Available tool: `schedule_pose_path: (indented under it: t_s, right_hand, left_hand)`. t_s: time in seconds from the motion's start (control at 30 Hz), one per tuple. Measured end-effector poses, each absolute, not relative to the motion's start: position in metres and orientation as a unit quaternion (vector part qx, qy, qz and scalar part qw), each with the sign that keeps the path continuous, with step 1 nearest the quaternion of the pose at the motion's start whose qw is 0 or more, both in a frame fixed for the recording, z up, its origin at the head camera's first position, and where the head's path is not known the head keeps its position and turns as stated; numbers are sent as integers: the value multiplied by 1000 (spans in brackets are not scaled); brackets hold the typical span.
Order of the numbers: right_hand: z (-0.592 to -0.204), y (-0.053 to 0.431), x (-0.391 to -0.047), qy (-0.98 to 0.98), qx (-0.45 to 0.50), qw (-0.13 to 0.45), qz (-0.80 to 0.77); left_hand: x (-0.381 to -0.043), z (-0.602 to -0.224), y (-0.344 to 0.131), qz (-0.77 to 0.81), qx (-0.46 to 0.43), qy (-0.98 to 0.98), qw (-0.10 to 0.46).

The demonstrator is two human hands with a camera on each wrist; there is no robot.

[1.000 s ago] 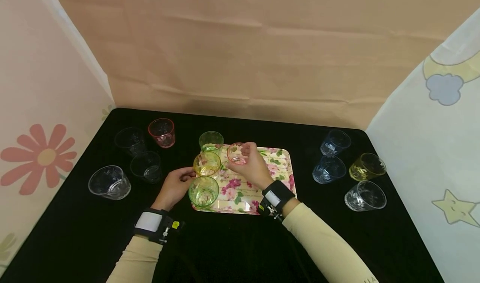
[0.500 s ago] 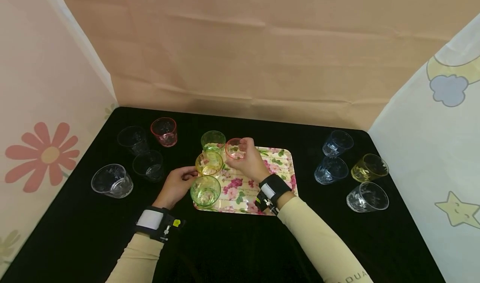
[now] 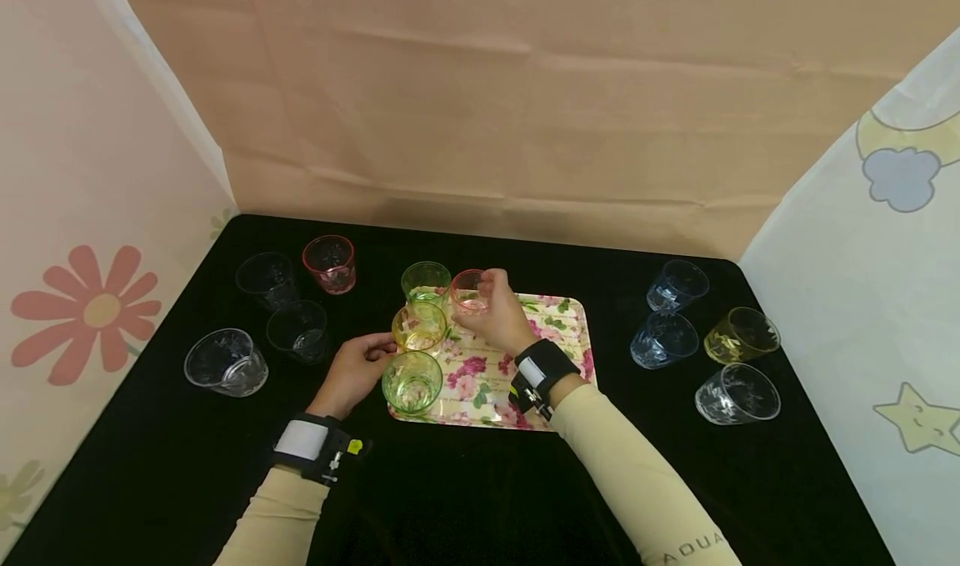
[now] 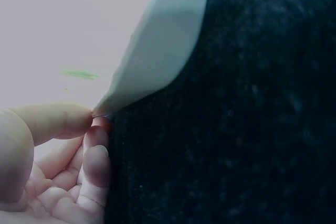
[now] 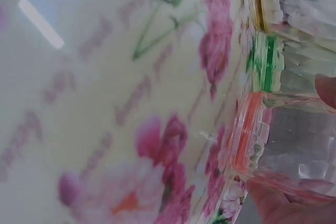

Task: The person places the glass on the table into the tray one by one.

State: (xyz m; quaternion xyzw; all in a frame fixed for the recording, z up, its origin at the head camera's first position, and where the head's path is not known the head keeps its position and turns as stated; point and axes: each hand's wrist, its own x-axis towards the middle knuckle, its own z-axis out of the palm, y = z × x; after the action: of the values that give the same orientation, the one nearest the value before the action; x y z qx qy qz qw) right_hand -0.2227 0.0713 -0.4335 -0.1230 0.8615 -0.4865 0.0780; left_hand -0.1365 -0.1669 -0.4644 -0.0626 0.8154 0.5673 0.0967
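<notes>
A floral tray (image 3: 517, 408) lies on the black table, its surface cream with pink flowers. My left hand (image 3: 352, 374) pinches the tray's left rim between thumb (image 4: 58, 121) and fingers, as the left wrist view shows. My right hand (image 3: 498, 316) grips a pink-rimmed glass (image 5: 294, 140) upright at the tray's back, beside a green glass (image 3: 426, 284). Down the tray's left side, a yellow glass (image 3: 418, 328) and another green glass (image 3: 412, 383) stand in line with that one. In the right wrist view, the pink glass's base is right at the tray surface.
On the left stand a red-rimmed glass (image 3: 330, 266), a clear glass (image 3: 227, 364) and two dark-looking glasses (image 3: 297, 333). To the right are two blue glasses (image 3: 663, 341), a yellow glass (image 3: 741, 337) and a clear glass (image 3: 737, 395). Brown paper (image 3: 480, 116) closes off the back.
My right hand has moved the pink-rimmed glass slightly back and left, towards the rear green glass. My left hand stays at the tray's rim.
</notes>
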Motion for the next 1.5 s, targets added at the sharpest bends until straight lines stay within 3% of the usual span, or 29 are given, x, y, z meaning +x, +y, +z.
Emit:
schedule_pose_path:
  t_s: [1.5]
  right_hand:
    - [-426,78,-219,863,-123,63,-485]
  left_hand:
    - [-135,-464,-167,565,-57,818,86]
